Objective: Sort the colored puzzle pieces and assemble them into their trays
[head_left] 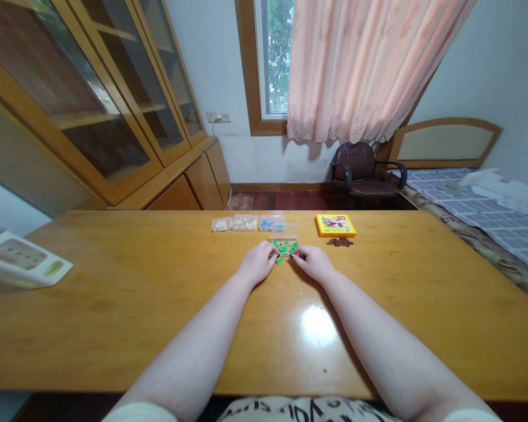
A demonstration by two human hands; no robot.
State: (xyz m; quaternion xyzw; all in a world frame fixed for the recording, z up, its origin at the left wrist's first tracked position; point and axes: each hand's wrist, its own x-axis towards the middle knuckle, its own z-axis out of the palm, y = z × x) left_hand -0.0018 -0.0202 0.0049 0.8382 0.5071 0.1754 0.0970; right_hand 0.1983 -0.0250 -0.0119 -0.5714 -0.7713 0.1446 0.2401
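A small clear plastic box with green beads stands open on the wooden table, its lid up behind it. My left hand rests at its left front corner with fingers curled and pinched over green beads lying on the table. My right hand sits at the box's right front corner, fingers curled and touching the box's edge. A loose green bead lies between my hands.
Three more small clear boxes lie in a row behind: one with cream pieces, one with white pieces, one with blue pieces. A yellow box and a brown bead pile lie right. A white device sits far left.
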